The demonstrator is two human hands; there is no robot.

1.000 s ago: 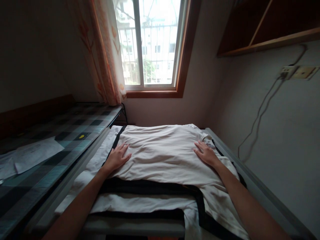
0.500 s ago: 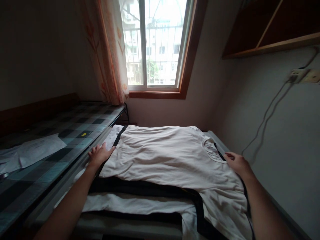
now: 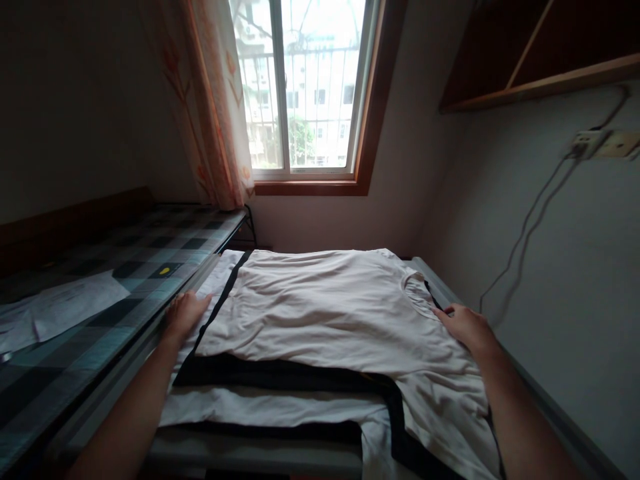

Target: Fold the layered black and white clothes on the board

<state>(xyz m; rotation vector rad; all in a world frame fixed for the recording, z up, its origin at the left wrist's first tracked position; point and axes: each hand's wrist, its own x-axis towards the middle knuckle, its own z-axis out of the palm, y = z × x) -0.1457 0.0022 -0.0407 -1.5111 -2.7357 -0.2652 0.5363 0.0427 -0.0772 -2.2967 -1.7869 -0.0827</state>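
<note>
A cream-white T-shirt (image 3: 320, 307) lies spread on top of a stack of flat shirts, its collar to the right and its hem to the left. A black shirt (image 3: 280, 375) shows as a dark border beneath it, and another white shirt (image 3: 260, 407) lies lower. My left hand (image 3: 184, 317) rests at the left edge of the stack, fingers apart, thumb over the lower white cloth. At the collar's right side, my right hand (image 3: 467, 327) has its thumb and fingers closed on the T-shirt's edge. Some of its fingertips are hidden.
A bed with a checked cover (image 3: 185, 233) stands along the left, with crumpled white paper or plastic (image 3: 75, 303) on it. Ahead are a window (image 3: 315, 93) and curtain (image 3: 210, 133). A cable (image 3: 520, 240) hangs from the right wall's socket, near a wooden shelf (image 3: 540, 90).
My left hand has moved left and slightly down, off the black hem. My right hand stays by the collar, shifted slightly left in view. The shirts lie much as before.
</note>
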